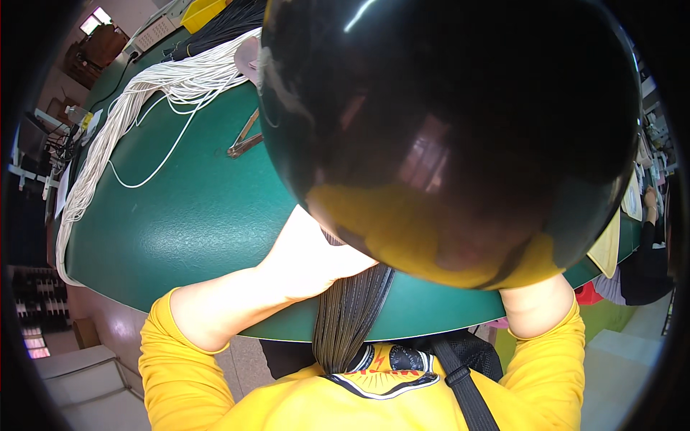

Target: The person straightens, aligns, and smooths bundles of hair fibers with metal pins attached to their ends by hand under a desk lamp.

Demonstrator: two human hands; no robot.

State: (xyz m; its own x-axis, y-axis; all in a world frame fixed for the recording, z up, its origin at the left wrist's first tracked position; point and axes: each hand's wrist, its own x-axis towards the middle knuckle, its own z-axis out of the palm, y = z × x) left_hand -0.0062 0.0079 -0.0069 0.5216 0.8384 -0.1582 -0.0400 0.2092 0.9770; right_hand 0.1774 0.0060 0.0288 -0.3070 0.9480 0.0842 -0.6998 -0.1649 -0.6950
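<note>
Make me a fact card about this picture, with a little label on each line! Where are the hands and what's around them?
Left hand: over a dark cable bundle; its grip is partly hidden
Right hand: hidden behind the black dome; only the right forearm shows
Dark cable bundle: runs past the near table edge toward the yellow shirt
Black dome: big, shiny, blocking much of the view
Table: green
White cables: along the table's left side
Far left corner: yellow bin
</note>
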